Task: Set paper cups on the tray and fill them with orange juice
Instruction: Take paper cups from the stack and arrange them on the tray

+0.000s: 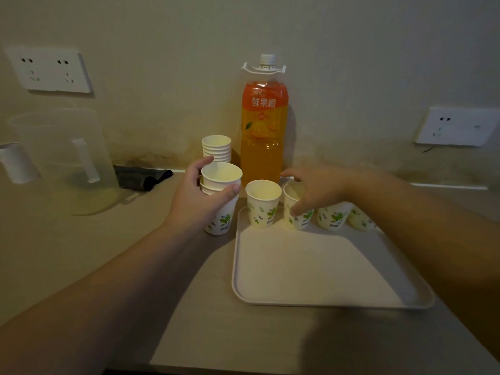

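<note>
Orange juice bottle [263, 125] stands behind the tray [311, 269]; left hand [201, 198] grips stacked paper cups [220, 196], right hand [319, 189] grips a cup [296, 212] at the tray's far edge.

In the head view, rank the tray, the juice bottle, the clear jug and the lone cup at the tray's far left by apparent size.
1. Pale rectangular plastic tray, nearest the camera.
2-3. Orange juice bottle and clear plastic jug look alike, so they stay unranked.
4. White paper cup with green print.

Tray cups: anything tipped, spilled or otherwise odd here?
The rightmost paper cup on the tray appears to lean sideways, partly hidden by the right forearm. No spill shows; the orange juice bottle is capped.
</note>
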The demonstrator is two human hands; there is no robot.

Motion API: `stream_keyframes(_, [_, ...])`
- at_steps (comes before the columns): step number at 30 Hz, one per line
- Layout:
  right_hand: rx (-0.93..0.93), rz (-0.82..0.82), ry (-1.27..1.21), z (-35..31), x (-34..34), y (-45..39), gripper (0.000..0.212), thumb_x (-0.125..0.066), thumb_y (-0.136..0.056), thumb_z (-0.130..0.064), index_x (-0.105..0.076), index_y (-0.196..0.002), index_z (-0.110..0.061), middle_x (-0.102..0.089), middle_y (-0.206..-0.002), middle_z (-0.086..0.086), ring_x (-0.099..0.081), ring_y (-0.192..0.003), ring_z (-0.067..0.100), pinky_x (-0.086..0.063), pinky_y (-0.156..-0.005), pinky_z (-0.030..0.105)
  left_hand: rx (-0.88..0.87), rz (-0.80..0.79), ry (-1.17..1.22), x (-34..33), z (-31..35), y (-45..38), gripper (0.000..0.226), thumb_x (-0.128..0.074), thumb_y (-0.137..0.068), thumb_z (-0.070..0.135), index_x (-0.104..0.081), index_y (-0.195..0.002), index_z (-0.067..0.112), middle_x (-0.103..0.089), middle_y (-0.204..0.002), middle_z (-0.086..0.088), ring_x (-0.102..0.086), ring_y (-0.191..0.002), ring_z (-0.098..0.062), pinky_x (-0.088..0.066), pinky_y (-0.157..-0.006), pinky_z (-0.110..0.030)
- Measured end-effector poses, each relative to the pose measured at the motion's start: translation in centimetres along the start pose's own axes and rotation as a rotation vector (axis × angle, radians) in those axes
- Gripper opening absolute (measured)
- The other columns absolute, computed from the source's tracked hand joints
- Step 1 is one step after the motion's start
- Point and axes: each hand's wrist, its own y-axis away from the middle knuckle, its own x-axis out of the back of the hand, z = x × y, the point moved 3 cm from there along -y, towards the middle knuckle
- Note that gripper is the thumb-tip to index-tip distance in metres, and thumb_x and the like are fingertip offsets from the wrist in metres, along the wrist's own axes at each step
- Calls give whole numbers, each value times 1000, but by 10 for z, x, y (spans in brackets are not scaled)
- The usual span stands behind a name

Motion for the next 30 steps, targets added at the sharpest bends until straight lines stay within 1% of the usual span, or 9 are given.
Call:
stream_keyframes(4, [-10, 26, 40, 4, -3, 1, 97, -79, -80, -37, -20, -156, -31, -38, -155, -4, -46, -132, 22, -43, -96, 33, 0, 1, 10, -1, 2, 1, 77, -85, -80, 33, -44, -145, 33, -54, -144, 7, -52, -129, -15, -49, -97, -35])
stream_keyframes(9, [2, 61, -8, 6, -5, 0, 94, -79, -81, -36, -21, -155, -32, -40, -154, -7, -48, -130, 20, -43, -92, 31, -6, -3, -6, -4, 3, 0, 79, -85, -80, 34, -43, -146, 34, -51, -131, 16, -49, -121, -8, -45, -80, -18])
stream_keyframes(15, [25, 85, -39, 9, -8, 0, 93, -79, -80, -37, -23, -155, -30, -41, -153, -7, -48, -130, 19, -41, -88, 27, -10, 7, -8, -7, 1, 1, 78, -86, -79, 35, -44, -145, 34, -51, -132, 16, -49, -122, -8, -45, -85, -22])
stream_keyframes(18, [23, 71, -66, 14, -7, 5, 98, -81, -77, -39, -22, -155, -30, -39, -154, -6, -46, -131, 20, -42, -92, 29, -20, 14, -13, -9, 2, 2, 77, -86, -78, 35, -45, -143, 34, -52, -129, 17, -51, -121, -7, -45, -82, -18])
stream_keyframes(21, [17, 36, -73, 24, -5, 9, 101, -86, -70, -41, -27, -152, -35, -45, -149, -6, -50, -127, 18, -45, -97, 32, -23, 13, -10, -10, 2, 3, 76, -85, -80, 34, -44, -144, 34, -51, -126, 18, -50, -117, -5, -42, -77, -13])
stream_keyframes(23, [4, 13, -21, 32, -3, 16, 101, -87, -70, -40, -28, -152, -35, -48, -147, -5, -51, -126, 17, -43, -100, 32, -25, 9, -7, -11, 2, 3, 76, -85, -80, 33, -44, -144, 33, -51, -125, 18, -50, -116, -5, -42, -77, -13])
stream_keyframes(25, [-42, 0, 41, 42, -2, 23, 103, -84, -73, -37, -21, -154, -33, -44, -150, -1, -48, -129, 22, -42, -101, 34, -27, 8, -13, -12, 2, 3, 76, -85, -80, 33, -44, -144, 33, -51, -126, 18, -49, -117, -5, -42, -78, -14])
stream_keyframes(27, [-82, 10, 74, 49, -1, 27, 102, -83, -74, -37, -20, -154, -32, -42, -151, 0, -48, -129, 24, -44, -98, 35, -29, 15, -22, -12, 2, 3, 76, -85, -79, 34, -45, -144, 33, -51, -128, 17, -49, -120, -7, -43, -80, -18])
stream_keyframes(30, [-95, 33, 114, 54, -2, 26, 103, -83, -70, -40, -22, -153, -35, -48, -145, -1, -53, -122, 23, -50, -95, 38, -19, 24, -8, -12, 0, 3, 75, -86, -79, 34, -45, -142, 34, -52, -128, 16, -51, -120, -9, -46, -85, -24])
